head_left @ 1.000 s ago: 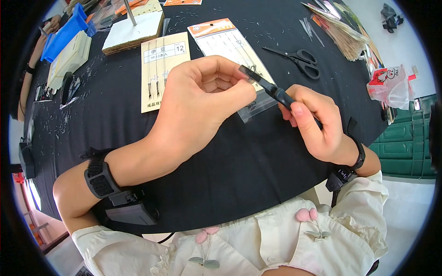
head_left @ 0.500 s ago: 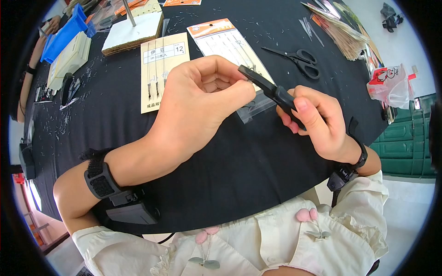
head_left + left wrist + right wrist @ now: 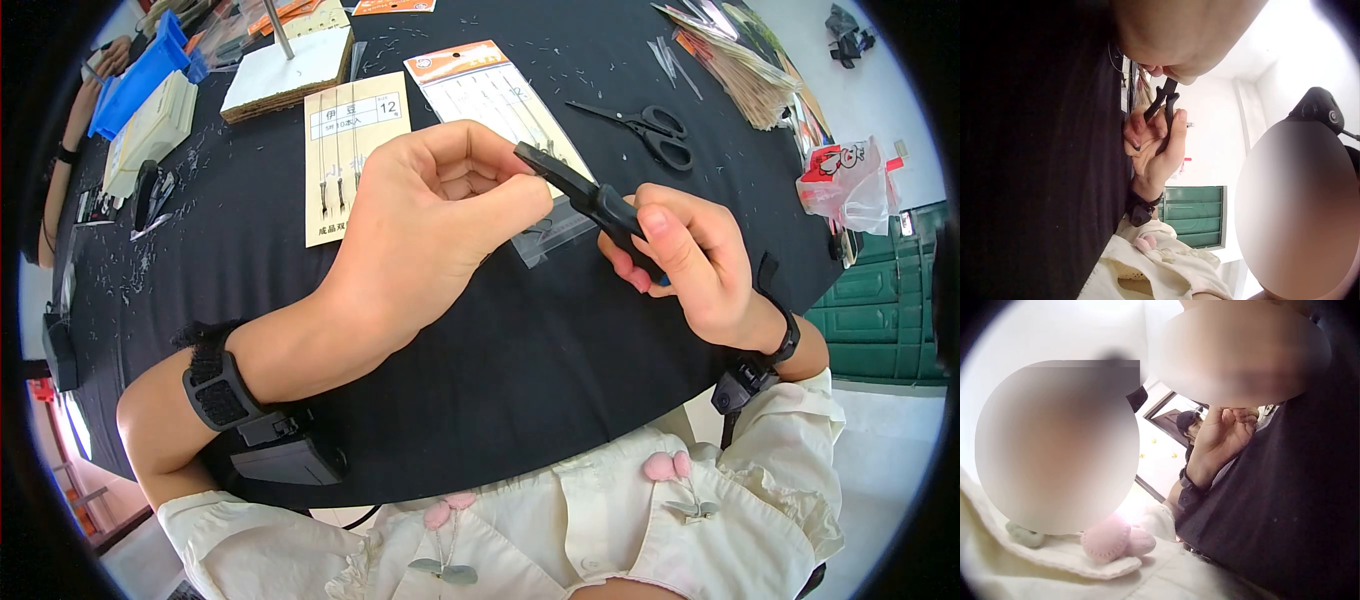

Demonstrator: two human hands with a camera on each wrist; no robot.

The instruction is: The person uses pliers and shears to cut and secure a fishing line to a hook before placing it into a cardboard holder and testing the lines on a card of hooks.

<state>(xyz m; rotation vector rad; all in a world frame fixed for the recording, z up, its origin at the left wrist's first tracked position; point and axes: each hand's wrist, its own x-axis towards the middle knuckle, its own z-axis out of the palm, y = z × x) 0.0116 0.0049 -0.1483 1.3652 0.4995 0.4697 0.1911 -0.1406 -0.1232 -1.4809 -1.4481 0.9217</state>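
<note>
My right hand (image 3: pixel 695 265) grips black pliers (image 3: pixel 575 187) by the handles, thumb along the top. Their nose reaches the fingertips of my left hand (image 3: pixel 420 225), where thumb and index finger pinch together. A thin fishing line (image 3: pixel 1110 57) curves out below my left hand in the left wrist view; what sits between the fingertips is hidden. Behind the hands lie a cream card of hooked lines (image 3: pixel 355 150) marked 12 and an orange-topped packet of rigs (image 3: pixel 490 85). The left hand partly covers both.
Black scissors (image 3: pixel 645 128) lie right of the packet. A white-topped block (image 3: pixel 285 75) with a metal rod stands at back left, near a blue bin (image 3: pixel 140 85) and a black stapler-like tool (image 3: pixel 148 195). Stacked packets (image 3: pixel 745 75) lie at back right. Clippings dot the black cloth (image 3: pixel 540 370).
Compared with a second ago, the right hand has shifted its grip and turned the pliers slightly, their nose staying at the left fingertips. The left hand is almost still.
</note>
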